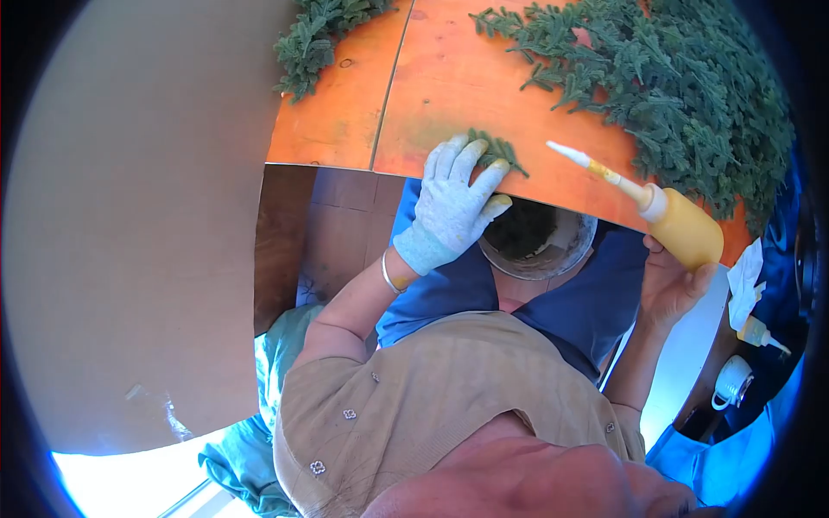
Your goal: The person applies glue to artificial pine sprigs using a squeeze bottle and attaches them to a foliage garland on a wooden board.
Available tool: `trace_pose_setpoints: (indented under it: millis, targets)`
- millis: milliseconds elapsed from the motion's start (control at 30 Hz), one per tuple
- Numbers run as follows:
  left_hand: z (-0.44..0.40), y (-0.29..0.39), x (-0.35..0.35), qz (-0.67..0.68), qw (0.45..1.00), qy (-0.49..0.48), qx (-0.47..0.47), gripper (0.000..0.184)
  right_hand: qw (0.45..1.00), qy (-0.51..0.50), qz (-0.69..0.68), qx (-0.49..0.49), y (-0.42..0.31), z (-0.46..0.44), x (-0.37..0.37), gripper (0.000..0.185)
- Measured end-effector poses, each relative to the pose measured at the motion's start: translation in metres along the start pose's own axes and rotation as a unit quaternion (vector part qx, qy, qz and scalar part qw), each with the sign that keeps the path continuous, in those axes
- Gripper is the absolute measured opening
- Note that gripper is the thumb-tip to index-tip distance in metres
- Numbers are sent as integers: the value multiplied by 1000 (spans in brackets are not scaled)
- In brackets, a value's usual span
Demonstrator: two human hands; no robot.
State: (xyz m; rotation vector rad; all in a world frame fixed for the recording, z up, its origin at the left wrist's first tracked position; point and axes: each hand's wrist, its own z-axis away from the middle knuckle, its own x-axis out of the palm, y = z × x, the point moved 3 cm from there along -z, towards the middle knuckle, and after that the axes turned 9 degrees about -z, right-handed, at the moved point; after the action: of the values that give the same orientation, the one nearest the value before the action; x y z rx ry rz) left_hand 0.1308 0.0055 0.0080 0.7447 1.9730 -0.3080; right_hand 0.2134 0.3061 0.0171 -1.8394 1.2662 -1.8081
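Note:
My left hand (451, 205) wears a pale, stained work glove and rests at the near edge of the orange wooden table. Its fingers are stretched out, and the fingertips touch a small green artificial fir sprig (499, 152) lying on the boards. The thumb sits apart from the fingers, close to the table edge. My bare right hand (669, 281) is wrapped round a yellow squeeze glue bottle (686, 226). The bottle is tilted, its long white nozzle pointing up and left above the table, away from the sprig.
A big heap of green sprigs (682, 95) covers the table's right side; a smaller bunch (315, 43) lies at far left. Under the edge, a bucket (553, 250) stands between the knees. A cardboard sheet (138, 233) fills the left. Another small bottle (756, 332) lies at right.

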Motion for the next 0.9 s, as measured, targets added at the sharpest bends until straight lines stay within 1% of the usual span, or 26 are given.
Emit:
trace_pose_setpoints:
  millis: [67, 167, 267, 367, 467, 567, 667, 900]
  targets:
    - [6, -10, 14, 45, 999, -6, -15, 47, 998, 39, 34, -41, 2, -5, 11, 78]
    - [7, -13, 16, 61, 998, -24, -23, 49, 990, -6, 129, -54, 3, -15, 16, 82]
    - [8, -15, 10, 27, 999, -22, -36, 52, 977, -8, 198, -74, 3, -17, 27, 85]
    - [9, -16, 11, 8, 999, -47, -16, 54, 940, -61, 309, -130, 5, -20, 56, 87]
    - [9, -19, 11, 11, 998, -57, -15, 55, 920, -103, 350, -142, 9, -22, 76, 85]
    - [9, -19, 9, 4, 998, -65, -20, 54, 912, -136, 362, -139, 15, -25, 95, 82]
    - [9, -20, 10, 8, 998, -62, -17, 55, 907, -169, 365, -128, 20, -30, 98, 79]
    - [10, -21, 11, 10, 998, -56, -17, 54, 894, -185, 389, -121, 26, -36, 98, 75]
